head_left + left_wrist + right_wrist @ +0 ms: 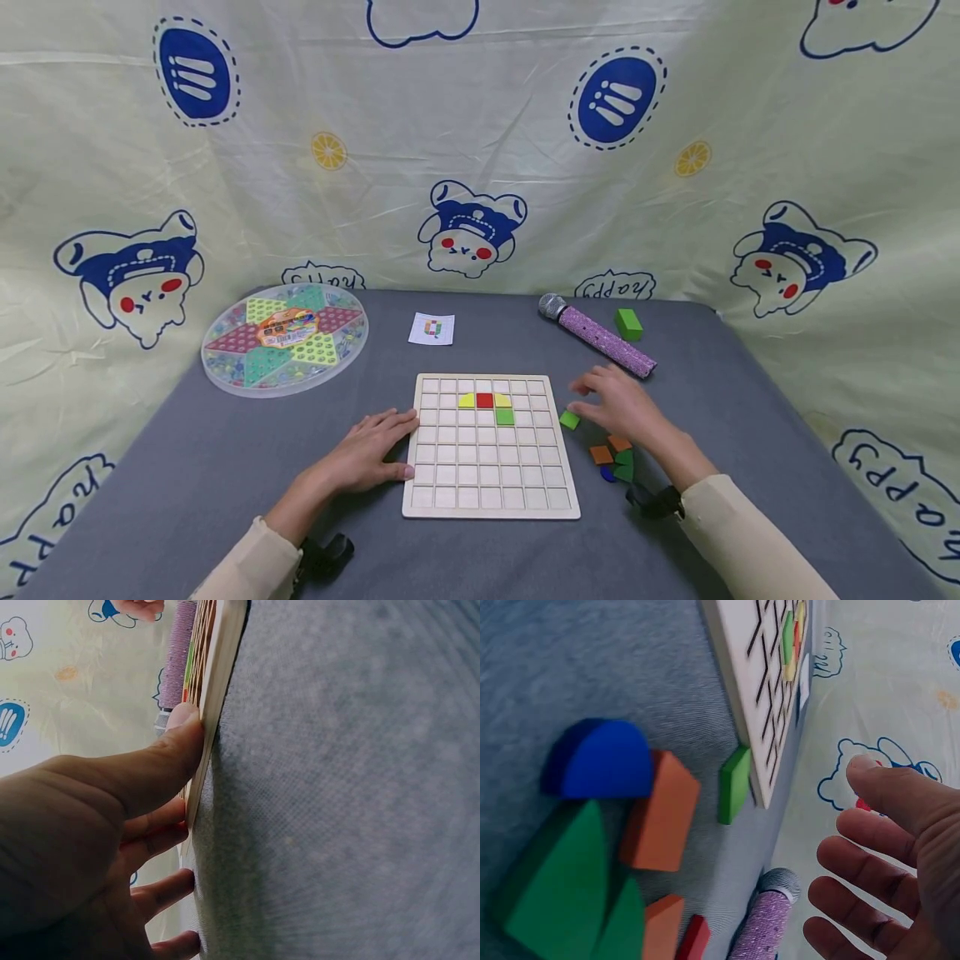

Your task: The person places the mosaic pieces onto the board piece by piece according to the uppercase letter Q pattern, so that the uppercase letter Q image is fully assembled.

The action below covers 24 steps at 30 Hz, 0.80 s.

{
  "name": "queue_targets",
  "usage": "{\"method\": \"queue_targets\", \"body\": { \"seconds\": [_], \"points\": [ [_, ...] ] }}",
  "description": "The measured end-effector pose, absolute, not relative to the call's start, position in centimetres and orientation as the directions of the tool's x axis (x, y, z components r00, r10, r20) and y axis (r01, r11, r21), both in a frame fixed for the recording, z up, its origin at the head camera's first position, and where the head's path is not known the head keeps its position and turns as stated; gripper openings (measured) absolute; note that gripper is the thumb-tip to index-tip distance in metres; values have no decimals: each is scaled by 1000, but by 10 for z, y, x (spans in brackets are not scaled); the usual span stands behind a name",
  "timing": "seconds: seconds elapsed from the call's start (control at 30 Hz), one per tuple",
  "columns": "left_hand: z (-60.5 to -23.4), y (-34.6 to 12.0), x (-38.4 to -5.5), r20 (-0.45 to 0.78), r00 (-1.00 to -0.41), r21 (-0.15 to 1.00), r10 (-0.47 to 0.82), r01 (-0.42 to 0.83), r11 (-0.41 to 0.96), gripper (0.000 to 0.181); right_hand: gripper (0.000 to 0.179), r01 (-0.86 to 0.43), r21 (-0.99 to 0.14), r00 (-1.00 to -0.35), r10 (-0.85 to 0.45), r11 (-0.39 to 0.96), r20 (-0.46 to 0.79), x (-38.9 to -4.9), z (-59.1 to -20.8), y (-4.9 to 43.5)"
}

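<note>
A pale gridded wooden board [480, 454] lies on the cloth. Near its top sit two yellow pieces [502, 401], a red square [485, 401] between them and a green square [505, 417] below the right yellow one. My left hand [367, 452] touches the board's left edge with thumb and fingertips, fingers extended; in the left wrist view its thumb [161, 761] lies against the rim. My right hand [618, 402] hovers right of the board with relaxed fingers, holding nothing. Just below its fingertips lies a loose green tile [570, 419], also seen in the right wrist view touching the board's edge.
Orange [602, 455], dark green [624, 472] and blue [607, 473] blocks cluster right of the board. Behind are a glittery purple microphone [603, 337], a bright green block [628, 324], a small pattern card [432, 329] and a round Chinese checkers set [337, 321]. A printed curtain [510, 125] hangs beyond.
</note>
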<state>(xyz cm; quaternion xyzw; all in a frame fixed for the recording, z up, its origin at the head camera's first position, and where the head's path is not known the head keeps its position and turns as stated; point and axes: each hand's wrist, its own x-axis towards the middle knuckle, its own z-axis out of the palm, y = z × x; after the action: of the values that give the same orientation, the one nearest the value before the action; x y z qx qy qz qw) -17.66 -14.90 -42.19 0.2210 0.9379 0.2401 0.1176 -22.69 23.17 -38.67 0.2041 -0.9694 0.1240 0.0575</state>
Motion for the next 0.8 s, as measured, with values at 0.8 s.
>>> {"method": "queue_targets", "body": {
  "seconds": [0.8],
  "points": [
    [-422,-150,-177,-110,-868,507,485,371,778,71,31,-368,-149,-930,-367,918,31,-229,-411,233]
  ]
}}
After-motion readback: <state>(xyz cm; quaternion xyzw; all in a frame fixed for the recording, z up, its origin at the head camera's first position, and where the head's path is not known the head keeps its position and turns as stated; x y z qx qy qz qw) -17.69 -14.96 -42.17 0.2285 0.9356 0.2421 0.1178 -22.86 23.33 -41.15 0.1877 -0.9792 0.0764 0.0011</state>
